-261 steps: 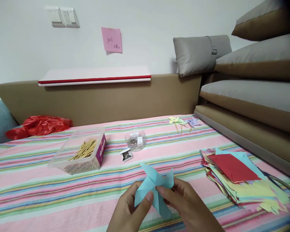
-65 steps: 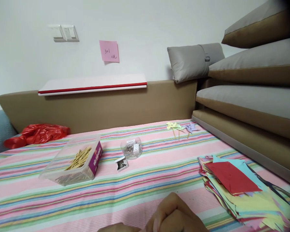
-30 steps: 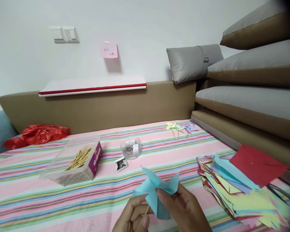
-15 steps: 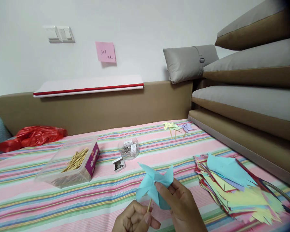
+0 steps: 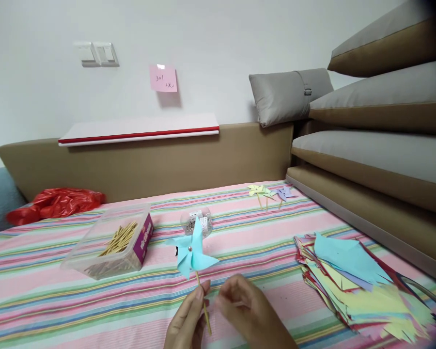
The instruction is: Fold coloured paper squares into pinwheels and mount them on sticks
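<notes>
A light blue paper pinwheel (image 5: 199,259) on a thin wooden stick (image 5: 206,315) stands nearly upright before me, with a small metal pin at its centre. My left hand (image 5: 189,312) pinches the stick below the paper blades. Just right of the stick, my right hand (image 5: 252,308) is off the pinwheel, its fingers loosely curved, a little blurred and holding nothing visible. Behind the blades sits a clear round container (image 5: 206,224) of small metal pins. The pinwheel mostly hides a small box beside it.
A clear plastic box (image 5: 105,213) holds wooden sticks (image 5: 121,237) at left. Cut paper sheets (image 5: 370,303) lie piled at right, with scissors (image 5: 417,288) partly under them. Several finished pinwheels (image 5: 284,194) lie farther back. A red plastic bag (image 5: 63,203) and stacked cushions (image 5: 378,150) flank the striped cloth (image 5: 138,315).
The pinwheel has moved left and up and now faces me more squarely. My right hand has let go of its centre and drawn back, while my left hand keeps the stick.
</notes>
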The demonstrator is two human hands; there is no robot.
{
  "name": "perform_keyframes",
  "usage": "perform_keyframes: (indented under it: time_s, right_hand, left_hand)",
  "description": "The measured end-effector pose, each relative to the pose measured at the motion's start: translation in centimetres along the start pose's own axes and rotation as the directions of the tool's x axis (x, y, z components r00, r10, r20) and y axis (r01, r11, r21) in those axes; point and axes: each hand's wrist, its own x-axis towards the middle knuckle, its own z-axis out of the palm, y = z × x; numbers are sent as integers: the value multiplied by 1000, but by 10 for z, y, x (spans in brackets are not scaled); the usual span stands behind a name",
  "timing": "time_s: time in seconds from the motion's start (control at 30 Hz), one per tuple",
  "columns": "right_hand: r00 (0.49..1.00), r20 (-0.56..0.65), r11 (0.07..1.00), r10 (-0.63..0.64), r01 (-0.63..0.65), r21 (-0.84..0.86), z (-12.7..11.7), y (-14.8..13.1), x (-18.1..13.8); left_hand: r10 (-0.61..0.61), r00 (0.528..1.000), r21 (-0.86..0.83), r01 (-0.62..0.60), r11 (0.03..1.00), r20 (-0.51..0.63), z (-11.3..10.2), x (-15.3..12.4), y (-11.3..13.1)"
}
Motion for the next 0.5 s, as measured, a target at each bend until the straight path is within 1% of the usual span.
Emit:
perform_keyframes:
  time_s: [0.03,0.1,0.13,0.2,0.27,0.33,0.43,0.5]
  right_hand:
    - [998,70,996,10,-4,-87,4,7,-1]
    - [984,174,987,46,-18,-160,13,20,-2]
    - [978,204,987,51,-18,-159,16,25,-3]
    - [971,238,992,21,9,-122,22,32,-2]
    - [968,249,997,-13,33,-75,23,36,-1]
    - [971,235,998,-35,48,-47,21,37,-1]
    - [978,197,996,-62,73,-47,14,36,0]
    - [980,185,995,-76,86,-47,10,34,1]
  left_hand:
    - [30,1000,10,-30,1000,-11,-2,3,-1]
    - [88,996,55,-87,995,-3,-6,6,-3]
    - [107,994,80,-106,991,2,-7,7,-3]
    - [131,991,116,-131,984,10,-7,8,-4]
    - [141,990,158,-143,977,21,-5,7,-2]
    - [160,987,192,-161,968,22,-3,8,3]
    - [178,984,152,-172,973,-27,-4,10,15]
    - [179,983,130,-173,976,-37,-7,10,23]
